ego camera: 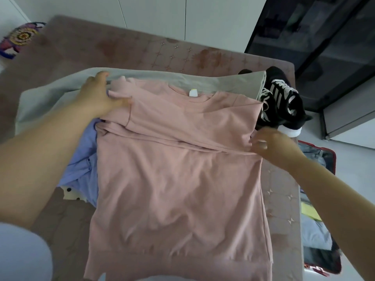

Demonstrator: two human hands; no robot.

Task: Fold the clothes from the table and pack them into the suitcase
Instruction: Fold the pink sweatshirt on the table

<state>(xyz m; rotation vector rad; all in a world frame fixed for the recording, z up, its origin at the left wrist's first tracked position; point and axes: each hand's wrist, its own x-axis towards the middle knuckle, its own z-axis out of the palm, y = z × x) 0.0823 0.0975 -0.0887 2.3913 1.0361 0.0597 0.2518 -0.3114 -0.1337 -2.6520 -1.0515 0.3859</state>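
A pink sweatshirt [178,179] lies flat on the table, its sleeves folded across the chest. My left hand [101,96] rests on its left shoulder with fingers laid over the fabric near the cuff. At the right edge, my right hand [265,145] pinches the folded sleeve. Under the pink top lie a grey garment [60,92] and a lilac-blue shirt [85,159]. The open red-rimmed suitcase [333,157] sits on the floor at the right, with light blue and yellow clothes inside.
A black-and-white garment [284,98] is bunched at the table's far right corner. The table [142,49] wears a brown patterned cover. A colourful cushion [20,37] lies far left. A dark glass cabinet [324,47] stands at the back right.
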